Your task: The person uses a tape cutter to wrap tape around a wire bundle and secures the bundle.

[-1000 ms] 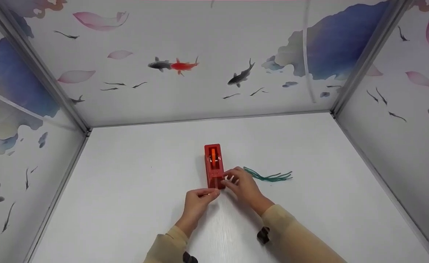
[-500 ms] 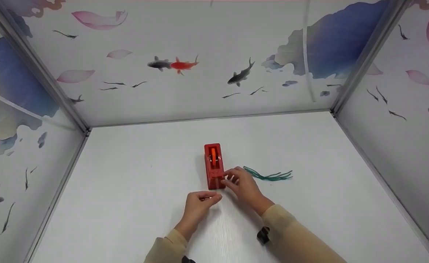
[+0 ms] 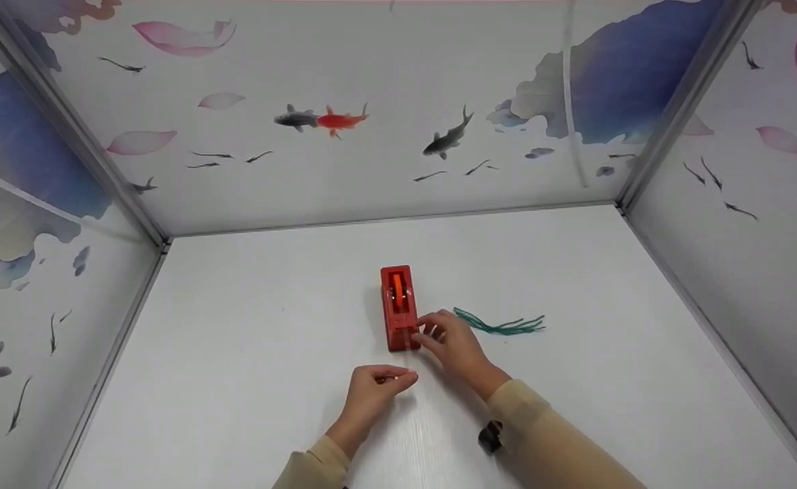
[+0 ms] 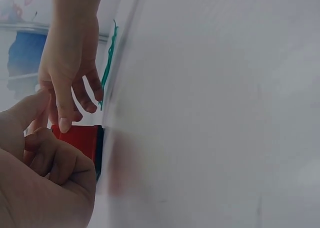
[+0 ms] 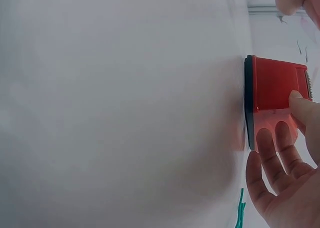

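Note:
A red tape dispenser [image 3: 402,320] with an orange roll core [image 3: 398,288] stands mid-table in the head view. My left hand [image 3: 371,394] is in front of it, thumb and index pinching the end of a faint clear tape strip [image 3: 408,358] that runs back to the dispenser. My right hand [image 3: 458,350] holds the dispenser's front right corner. In the right wrist view its thumb [image 5: 297,100] lies on the red front near the toothed cutter [image 5: 308,85], other fingers along the side. The right index finger is hidden there.
A bundle of thin green strings [image 3: 507,331] lies to the right of the dispenser, just beyond my right hand. The white table [image 3: 249,353] is bounded by printed panels at the back [image 3: 385,183] and both sides.
My left hand has moved back from the dispenser toward my body, and a longer piece of tape now spans the gap. The right hand and dispenser stay in place.

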`<state>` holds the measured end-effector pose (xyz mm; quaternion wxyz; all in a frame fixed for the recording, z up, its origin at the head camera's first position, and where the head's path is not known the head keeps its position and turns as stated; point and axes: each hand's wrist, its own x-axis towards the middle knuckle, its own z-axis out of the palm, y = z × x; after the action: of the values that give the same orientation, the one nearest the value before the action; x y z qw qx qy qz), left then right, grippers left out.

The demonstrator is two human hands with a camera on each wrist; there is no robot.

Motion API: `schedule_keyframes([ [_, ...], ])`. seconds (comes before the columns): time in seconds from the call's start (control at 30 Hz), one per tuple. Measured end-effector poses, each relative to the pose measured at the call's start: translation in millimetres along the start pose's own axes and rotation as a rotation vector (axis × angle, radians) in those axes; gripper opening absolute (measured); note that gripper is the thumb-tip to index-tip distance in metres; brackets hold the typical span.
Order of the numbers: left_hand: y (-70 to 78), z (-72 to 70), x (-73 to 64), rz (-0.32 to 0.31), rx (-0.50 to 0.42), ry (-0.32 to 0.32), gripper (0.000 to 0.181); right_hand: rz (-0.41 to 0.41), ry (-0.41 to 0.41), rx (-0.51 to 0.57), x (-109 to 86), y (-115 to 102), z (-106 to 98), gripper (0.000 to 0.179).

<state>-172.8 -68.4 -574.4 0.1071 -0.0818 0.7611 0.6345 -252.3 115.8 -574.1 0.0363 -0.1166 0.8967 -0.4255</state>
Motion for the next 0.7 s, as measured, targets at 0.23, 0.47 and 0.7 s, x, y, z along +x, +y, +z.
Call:
schedule_keyframes([
  [0.23,-1.6,-1.0,-0.9,-0.013,0.019,0.014,0.024,-0.078,-0.011,-0.112,1.3,4,-12,0.033],
  [0.47,-3.2,1.1,-2.0,-0.048,0.01,-0.001,0.025,-0.052,0.015,-0.167,1.5,21,-36,0.037],
  [0.7,-4.5,0.0,-4.5,-0.045,-0.003,-0.011,0.025,-0.028,0.024,-0.209,3.7,49,-74,0.031],
])
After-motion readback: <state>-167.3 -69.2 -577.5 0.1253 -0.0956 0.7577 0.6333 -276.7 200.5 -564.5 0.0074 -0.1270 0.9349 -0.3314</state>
